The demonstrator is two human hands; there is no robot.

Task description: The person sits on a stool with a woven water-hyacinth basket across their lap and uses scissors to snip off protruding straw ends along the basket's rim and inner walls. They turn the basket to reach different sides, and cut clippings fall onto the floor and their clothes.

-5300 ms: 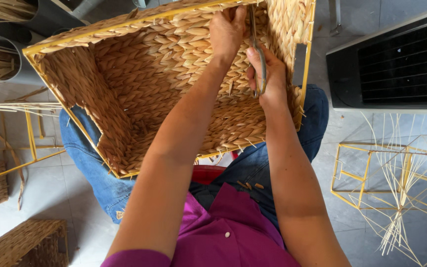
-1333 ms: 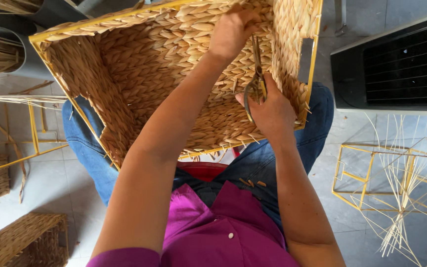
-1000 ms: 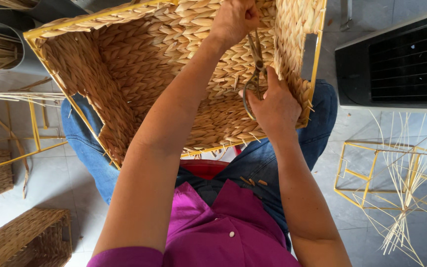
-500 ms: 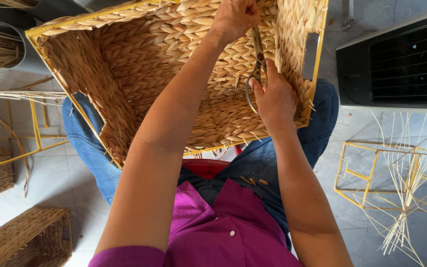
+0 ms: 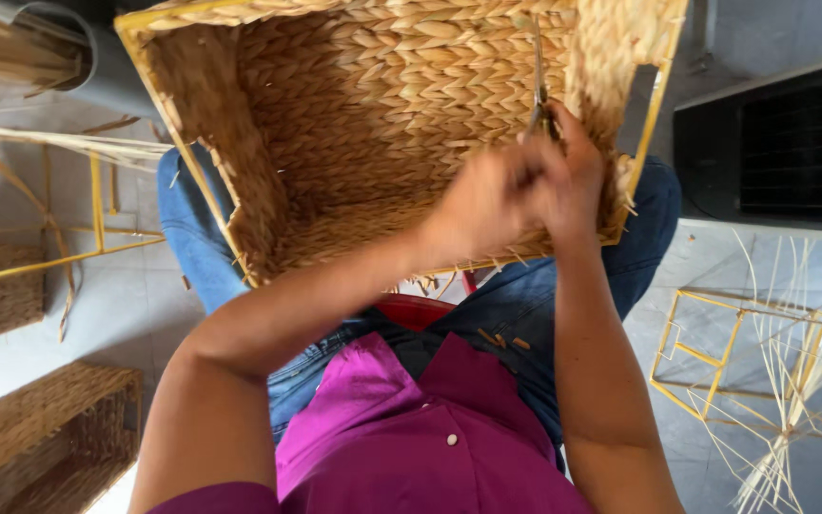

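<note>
Woven basket (image 5: pixel 354 143) on lap; right hand (image 5: pixel 573 176) grips scissors (image 5: pixel 538 86), left hand (image 5: pixel 482 205) pinches beside; blades could nick fingers.

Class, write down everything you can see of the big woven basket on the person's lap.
The woven basket is large and rectangular, plaited from pale straw-coloured fibre over a yellow metal frame that shows along its rim and corners. It rests tilted on the person's jeans-clad lap, its open side facing the camera, so the inside walls and bottom show. Loose fibre ends stick out along the near edge. Both hands, the left hand and right hand, meet at its right inner wall, the right holding scissors.
</note>
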